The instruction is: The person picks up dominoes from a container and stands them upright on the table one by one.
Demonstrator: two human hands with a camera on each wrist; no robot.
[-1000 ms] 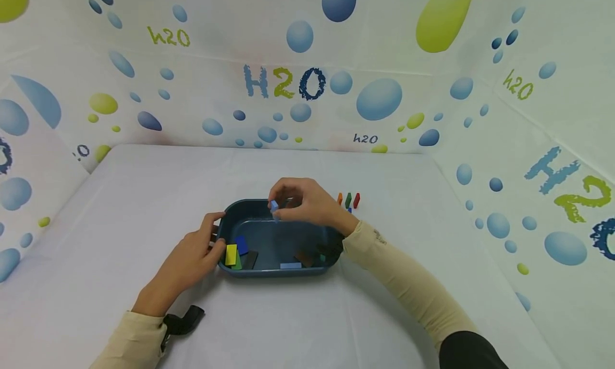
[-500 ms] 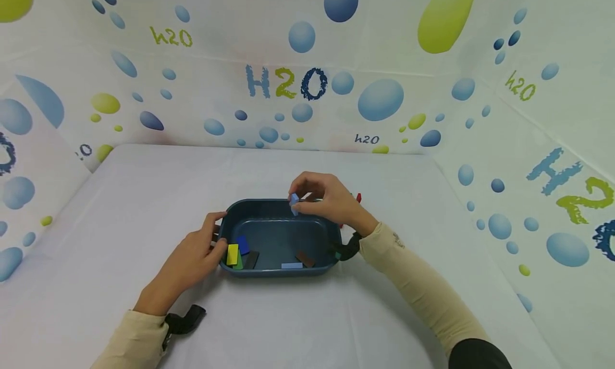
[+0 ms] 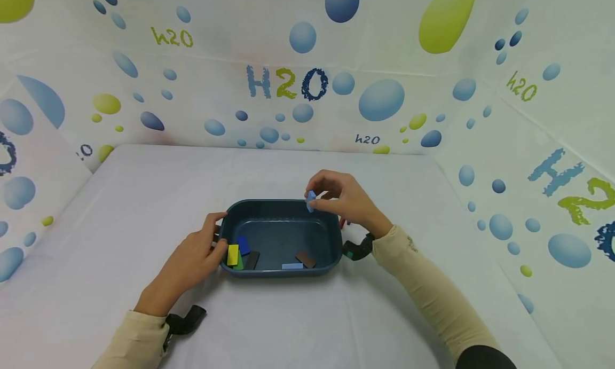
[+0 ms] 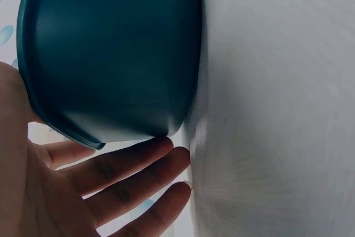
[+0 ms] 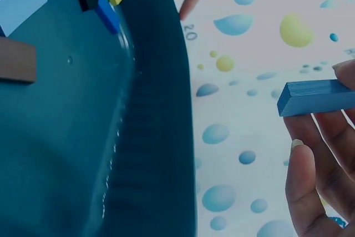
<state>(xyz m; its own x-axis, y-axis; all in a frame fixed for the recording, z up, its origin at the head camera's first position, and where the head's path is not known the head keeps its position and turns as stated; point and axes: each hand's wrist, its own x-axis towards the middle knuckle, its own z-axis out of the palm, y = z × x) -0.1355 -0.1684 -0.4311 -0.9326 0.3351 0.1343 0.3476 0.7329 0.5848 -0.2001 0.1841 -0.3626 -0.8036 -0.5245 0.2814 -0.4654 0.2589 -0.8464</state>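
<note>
My right hand (image 3: 338, 198) pinches a light blue wooden block (image 3: 310, 201) between thumb and fingers, over the far right rim of a dark teal plastic tub (image 3: 283, 273). In the right wrist view that block (image 5: 313, 97) points towards the tub, a little apart from its wall. My left hand (image 3: 192, 254) holds the tub's left end, thumb and forefinger at the rim. The left wrist view has its other fingers along the tub's outer wall. Inside the tub lie yellow (image 3: 233, 254), blue (image 3: 244, 245), green, black (image 3: 251, 260), light blue (image 3: 292, 266) and brown (image 3: 305, 259) blocks.
Beyond the right wrist, a red block (image 3: 342, 222) peeks out on the white table cover (image 3: 269, 326), partly hidden by the hand. A cloth printed with drops (image 3: 302, 112) hangs behind and at both sides. Black straps with small cameras (image 3: 186, 320) sit on the wrists.
My right hand has moved right with the light blue block, from above the tub's middle to its far right rim, now covering most blocks behind it. My left hand stays at the tub.
</note>
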